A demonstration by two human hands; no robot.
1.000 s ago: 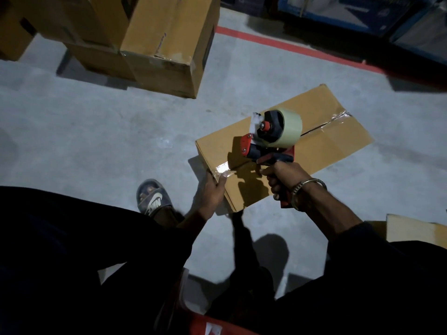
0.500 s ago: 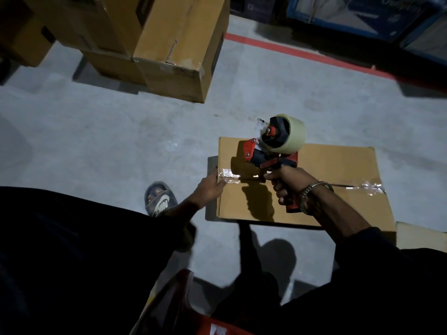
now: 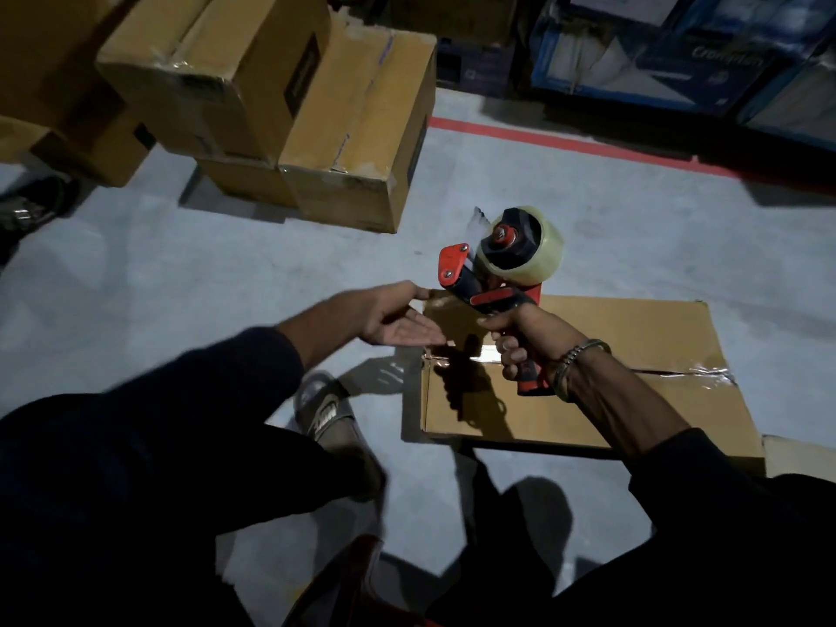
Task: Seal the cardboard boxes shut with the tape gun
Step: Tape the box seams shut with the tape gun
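A flat brown cardboard box [image 3: 633, 400] lies on the grey floor, with clear tape along its middle seam and crumpled tape at both ends. My right hand [image 3: 527, 341] grips the handle of a red and black tape gun [image 3: 502, 264] loaded with a clear tape roll, held above the box's left part. My left hand [image 3: 393, 319] hovers palm up with straight fingers at the box's left far corner, fingertips at its edge.
Several stacked brown cartons [image 3: 316, 129] stand at the back left. Blue printed boxes [image 3: 678, 52] line the back right behind a red floor line [image 3: 565, 144]. My sandalled foot [image 3: 330, 414] is left of the box. Another carton's corner [image 3: 796, 459] shows at right.
The box has turned so its seam runs left to right. My left hand has lifted off the taped left end and opened palm up. The tape gun stays raised in my right hand.
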